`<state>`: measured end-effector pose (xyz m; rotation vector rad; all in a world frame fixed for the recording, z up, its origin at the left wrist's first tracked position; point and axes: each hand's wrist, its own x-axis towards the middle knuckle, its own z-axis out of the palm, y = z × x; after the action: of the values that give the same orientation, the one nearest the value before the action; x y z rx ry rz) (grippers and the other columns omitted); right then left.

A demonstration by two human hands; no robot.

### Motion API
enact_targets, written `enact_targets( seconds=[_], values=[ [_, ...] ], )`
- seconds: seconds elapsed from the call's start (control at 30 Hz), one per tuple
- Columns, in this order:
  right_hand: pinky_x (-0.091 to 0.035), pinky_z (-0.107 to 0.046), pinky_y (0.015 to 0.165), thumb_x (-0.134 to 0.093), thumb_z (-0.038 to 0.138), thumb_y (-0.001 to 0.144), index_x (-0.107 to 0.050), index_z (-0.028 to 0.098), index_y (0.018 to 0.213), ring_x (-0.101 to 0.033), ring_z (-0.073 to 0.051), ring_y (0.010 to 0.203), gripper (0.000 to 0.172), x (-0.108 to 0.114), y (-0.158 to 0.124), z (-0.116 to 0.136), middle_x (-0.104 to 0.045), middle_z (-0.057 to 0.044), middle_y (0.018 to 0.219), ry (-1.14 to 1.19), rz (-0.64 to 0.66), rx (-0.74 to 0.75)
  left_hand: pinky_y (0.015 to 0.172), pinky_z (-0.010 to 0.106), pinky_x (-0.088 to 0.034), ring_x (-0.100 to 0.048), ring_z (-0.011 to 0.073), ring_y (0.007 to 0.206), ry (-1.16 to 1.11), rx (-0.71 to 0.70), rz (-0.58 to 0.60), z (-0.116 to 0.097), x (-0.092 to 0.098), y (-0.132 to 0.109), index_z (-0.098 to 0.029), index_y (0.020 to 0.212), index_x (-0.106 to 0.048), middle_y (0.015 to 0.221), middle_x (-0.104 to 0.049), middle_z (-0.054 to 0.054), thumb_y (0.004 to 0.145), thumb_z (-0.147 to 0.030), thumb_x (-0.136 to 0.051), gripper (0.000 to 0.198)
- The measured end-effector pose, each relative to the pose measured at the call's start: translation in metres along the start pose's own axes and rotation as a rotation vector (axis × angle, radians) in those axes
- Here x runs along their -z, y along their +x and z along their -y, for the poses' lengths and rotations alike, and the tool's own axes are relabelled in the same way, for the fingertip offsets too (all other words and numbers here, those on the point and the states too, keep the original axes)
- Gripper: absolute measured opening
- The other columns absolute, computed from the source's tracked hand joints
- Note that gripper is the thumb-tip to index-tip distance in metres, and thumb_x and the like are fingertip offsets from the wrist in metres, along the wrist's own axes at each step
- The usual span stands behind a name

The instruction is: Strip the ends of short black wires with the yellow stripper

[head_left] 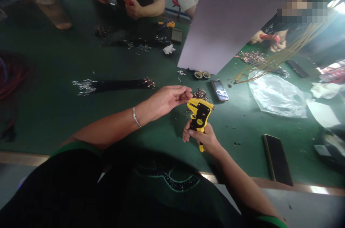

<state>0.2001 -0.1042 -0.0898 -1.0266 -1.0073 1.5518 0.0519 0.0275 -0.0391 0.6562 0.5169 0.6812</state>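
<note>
My right hand (202, 135) is wrapped round the handle of a yellow and black wire stripper (199, 113), whose head points up and to the left. Just left of the tool's head, my left hand (172, 98) has its fingers bent together near the jaws; what they pinch, if anything, is too small to make out. Behind the tool lies a small pile of copper-tipped pieces (200, 94). To the left, a bundle of black wires (115, 85) with bare ends lies flat on the green table (67, 120).
A keypad phone (219, 90), tape rolls (202, 74) and a clear plastic bag (277, 95) lie beyond my hands. A dark smartphone (277, 159) is at the right front edge. An upright grey panel (215, 19) divides the table. People across hold red tools.
</note>
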Motion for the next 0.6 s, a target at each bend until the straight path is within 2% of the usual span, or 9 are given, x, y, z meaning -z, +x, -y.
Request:
enact_targets(
  seconds=[0.37, 0.6],
  values=[
    [-0.043, -0.03, 0.045, -0.075, 0.034, 0.075, -0.056, 0.018, 0.077, -0.05, -0.013, 0.044, 0.025, -0.0012, -0.0027, -0.0026, -0.053, 0.004, 0.052, 0.015, -0.057, 0.013, 0.093, 0.036, -0.045, -0.064, 0.0159, 0.08, 0.035, 0.018, -0.025, 0.0002, -0.0011, 0.0004, -0.012, 0.079, -0.072, 0.078, -0.069, 0.009, 0.086, -0.014, -0.061, 0.014],
    [-0.042, -0.03, 0.043, -0.074, 0.035, 0.076, -0.055, 0.019, 0.076, -0.046, -0.012, 0.042, 0.025, -0.0003, -0.0032, -0.0064, -0.052, 0.005, 0.051, 0.011, -0.104, 0.033, 0.093, 0.038, -0.045, -0.063, 0.0177, 0.083, 0.081, -0.043, -0.013, 0.0025, -0.0008, 0.0, -0.011, 0.08, -0.072, 0.082, -0.068, 0.01, 0.084, -0.015, -0.062, 0.012]
  ],
)
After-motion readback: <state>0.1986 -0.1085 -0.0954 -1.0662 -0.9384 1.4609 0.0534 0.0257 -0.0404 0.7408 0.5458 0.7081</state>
